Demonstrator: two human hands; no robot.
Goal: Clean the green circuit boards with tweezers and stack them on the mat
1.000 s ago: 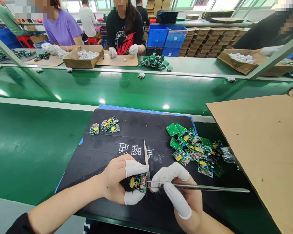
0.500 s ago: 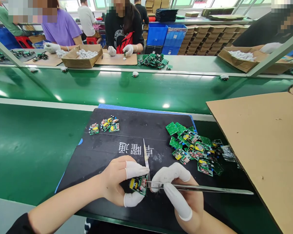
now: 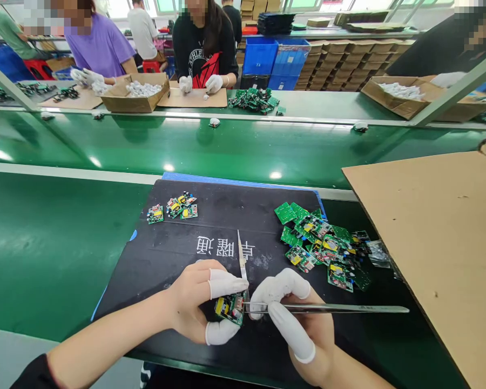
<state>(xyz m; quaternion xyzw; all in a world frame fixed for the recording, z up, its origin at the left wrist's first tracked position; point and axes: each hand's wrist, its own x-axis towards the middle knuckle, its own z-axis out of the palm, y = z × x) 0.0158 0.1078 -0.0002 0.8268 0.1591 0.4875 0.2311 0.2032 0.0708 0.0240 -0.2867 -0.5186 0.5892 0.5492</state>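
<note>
Left hand (image 3: 194,302): at the near edge of the black mat (image 3: 210,216), white cots on thumb and forefinger; fingers (image 3: 227,283) pinched on a small green board (image 3: 230,307), held just above the mat.

Right hand (image 3: 299,319): beside the left, cots on thumb and two fingers; fingers clenched on long steel tweezers (image 3: 328,309), whose tips touch the board's right edge while the handle runs off to the right.

Thin blade (image 3: 241,259): stands up from behind the board, pointing away; its grip is hidden.

Mat: black, white characters at its middle, laid on the green worktop (image 3: 56,243).

Heap of boards (image 3: 324,248): on the mat's right side, near the right hand, loosely piled.

Small group of boards (image 3: 174,208): on the mat's far left part, well apart from the heap.

Cardboard sheet (image 3: 441,237): to the right, overlapping the worktop.

Conveyor belt (image 3: 227,148): green, beyond the mat, small white parts along its far edge.

Far side: other people in gloves at cardboard boxes (image 3: 135,100) and a further heap of boards.
</note>
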